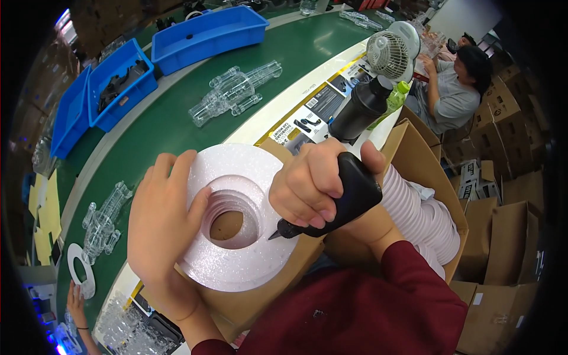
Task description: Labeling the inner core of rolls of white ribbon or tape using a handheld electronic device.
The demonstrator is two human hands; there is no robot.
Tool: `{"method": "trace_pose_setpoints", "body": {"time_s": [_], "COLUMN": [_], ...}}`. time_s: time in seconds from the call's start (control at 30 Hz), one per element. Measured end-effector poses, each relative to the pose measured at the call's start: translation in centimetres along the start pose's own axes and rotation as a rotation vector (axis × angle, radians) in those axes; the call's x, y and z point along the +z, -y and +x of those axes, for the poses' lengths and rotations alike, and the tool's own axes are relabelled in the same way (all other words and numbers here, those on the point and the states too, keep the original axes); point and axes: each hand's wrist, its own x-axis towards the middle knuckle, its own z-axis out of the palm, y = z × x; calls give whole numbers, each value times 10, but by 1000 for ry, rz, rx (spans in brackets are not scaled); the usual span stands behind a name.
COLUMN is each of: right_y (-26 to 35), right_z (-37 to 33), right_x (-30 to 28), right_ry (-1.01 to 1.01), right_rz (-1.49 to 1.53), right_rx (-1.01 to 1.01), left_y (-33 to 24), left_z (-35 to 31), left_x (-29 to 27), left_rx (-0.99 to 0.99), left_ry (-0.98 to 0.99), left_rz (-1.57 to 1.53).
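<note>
My left hand point(163, 222) grips the left edge of a stack of white foam rings point(236, 260), thumb hooked into the centre hole. The stack rests on the flap of a brown cardboard box point(414, 157). My right hand point(313, 189) is closed around a black glue bottle point(349, 198), its pointed nozzle touching the right inner part of the top ring. More white rings lie stacked on their side inside the box point(423, 222).
A green conveyor belt point(171, 118) carries clear plastic parts point(234, 92) and more clear parts point(103, 219). Blue bins point(207, 32) stand beyond it. A black jar point(361, 109), a small white fan point(390, 53) and a seated person point(455, 86) are at right. Cardboard boxes point(503, 236) pile lower right.
</note>
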Motion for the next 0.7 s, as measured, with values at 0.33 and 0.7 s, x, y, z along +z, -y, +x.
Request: {"method": "trace_pose_setpoints", "body": {"time_s": [0.33,0.7], "right_y": [-3,-10], "right_z": [-5,-7], "right_x": [-11,-22], "right_ry": [18,105], "right_rz": [26,83], "right_rx": [-6,-4], "left_y": [1,7], "left_z": [2,-2], "left_x": [10,16], "left_rx": [-12,-9], "left_ry": [20,13], "left_rz": [-19,-52]}}
